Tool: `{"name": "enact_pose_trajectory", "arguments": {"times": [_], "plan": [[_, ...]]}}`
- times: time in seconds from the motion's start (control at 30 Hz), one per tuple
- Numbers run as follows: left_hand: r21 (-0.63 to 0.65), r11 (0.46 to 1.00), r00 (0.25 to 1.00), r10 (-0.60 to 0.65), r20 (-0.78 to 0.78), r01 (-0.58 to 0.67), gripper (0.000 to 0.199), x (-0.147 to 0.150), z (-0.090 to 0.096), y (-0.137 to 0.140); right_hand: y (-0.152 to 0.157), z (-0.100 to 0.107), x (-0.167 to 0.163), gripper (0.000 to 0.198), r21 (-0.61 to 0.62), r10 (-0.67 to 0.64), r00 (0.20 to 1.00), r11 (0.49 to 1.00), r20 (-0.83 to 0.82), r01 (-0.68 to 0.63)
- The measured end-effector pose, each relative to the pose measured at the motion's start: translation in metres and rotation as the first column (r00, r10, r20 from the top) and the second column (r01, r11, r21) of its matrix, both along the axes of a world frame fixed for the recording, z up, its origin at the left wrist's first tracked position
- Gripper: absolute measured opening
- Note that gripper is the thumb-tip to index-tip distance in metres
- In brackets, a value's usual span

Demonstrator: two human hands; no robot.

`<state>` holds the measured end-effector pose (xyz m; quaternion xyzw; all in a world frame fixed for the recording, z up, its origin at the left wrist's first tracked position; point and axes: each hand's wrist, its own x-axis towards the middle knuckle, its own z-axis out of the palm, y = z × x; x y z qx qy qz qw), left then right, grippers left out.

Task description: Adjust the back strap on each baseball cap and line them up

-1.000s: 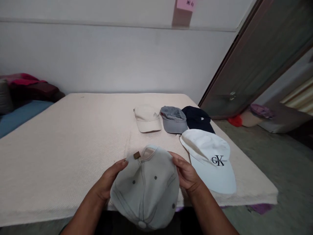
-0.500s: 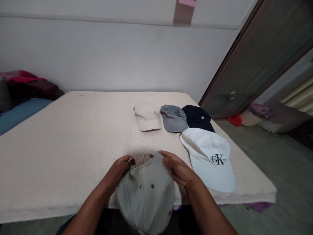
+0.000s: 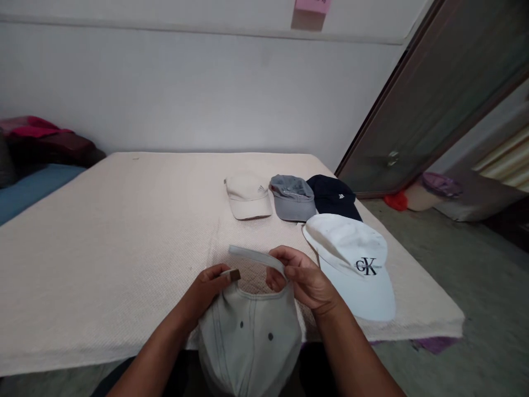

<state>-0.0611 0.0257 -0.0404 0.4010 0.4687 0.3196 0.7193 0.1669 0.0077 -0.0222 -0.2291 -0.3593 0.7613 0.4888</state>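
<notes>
Between my hands, at the table's near edge, is a light grey-green cap [image 3: 252, 342] with its back opening facing up. My left hand [image 3: 209, 292] is closed on the left side of that opening, beside a brown buckle tab [image 3: 234, 275]. My right hand [image 3: 303, 278] pinches the base of the loose strap [image 3: 254, 253] at the right side. The strap's free end points left, apart from the buckle. To the right of my right hand lies a white cap [image 3: 351, 259] with black letters.
Farther back lie a cream cap [image 3: 248, 196], a grey cap [image 3: 292, 197] and a navy cap [image 3: 334, 196], side by side. A cream cloth [image 3: 124, 248] covers the table. Behind it stands a white wall [image 3: 198, 94]; dark red and pink bundles [image 3: 45, 138] lie at far left.
The strap has come away from the buckle side and now sticks out to the left. The cap's back opening has widened, and both hands stay on the cap.
</notes>
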Motion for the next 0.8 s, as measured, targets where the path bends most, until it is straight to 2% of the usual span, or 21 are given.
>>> {"name": "enact_pose_trajectory", "arguments": {"times": [0.23,0.37,0.53,0.67,0.8], "plan": [[-0.046,0.999,0.989,0.034,0.146,-0.028,0.012,-0.002,0.004,-0.004,0.004,0.005,0.009,0.042,-0.041,-0.144,0.988,0.989,-0.050,0.142],[-0.120,0.993,0.977,0.026,0.210,-0.001,0.011,0.000,0.005,-0.007,0.005,-0.001,0.004,0.032,-0.093,-0.048,0.991,0.994,0.123,0.060],[-0.129,0.991,0.956,0.067,0.284,-0.031,0.011,0.004,-0.002,-0.011,0.005,-0.015,-0.014,0.025,-0.082,0.147,0.911,0.989,0.385,-0.125],[-0.105,0.993,0.955,0.072,0.286,-0.044,0.012,0.005,-0.002,-0.010,0.007,-0.018,-0.021,0.015,-0.031,0.122,0.869,0.992,0.479,-0.123],[-0.106,0.994,0.968,0.049,0.246,-0.024,0.013,0.007,0.004,-0.011,0.009,-0.013,-0.023,0.007,0.038,0.056,0.872,0.996,0.487,-0.085]]}}
